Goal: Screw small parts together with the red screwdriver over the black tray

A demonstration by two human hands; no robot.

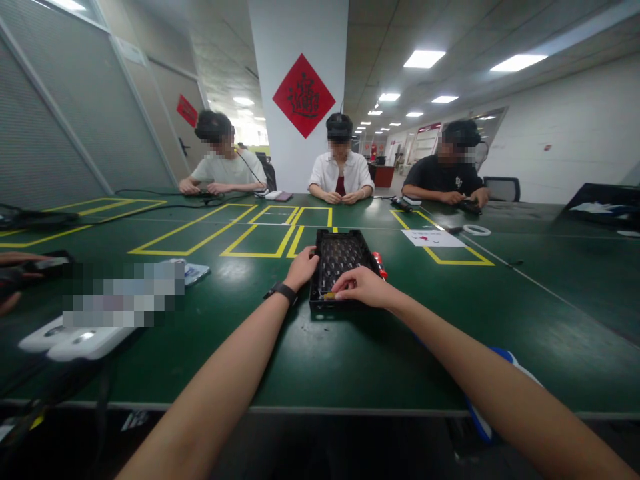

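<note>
A shallow black case (pixel 345 250) lies on the table in front of me, its inside patterned with rows of small round cells. My left hand (pixel 303 268) grips the case's left wall, with the thumb and fingers at the rim. A dark band circles that wrist. Over the near part of the case, my right hand (pixel 363 287) has its fingers pinched on a small yellowish piece (pixel 329 295) near the inner front left corner. What kind of piece it is, I cannot make out. Red and white items (pixel 381 265) sit against the case's right side, partly hidden.
White devices (pixel 90 337) with blurred patches lie to the left, and another person's hands (pixel 20 273) are beyond them. Yellow tape outlines (pixel 193 252) mark the green table (pixel 240 300). A paper sheet (pixel 433 238) and a white ring (pixel 477 230) lie right. Three people sit opposite.
</note>
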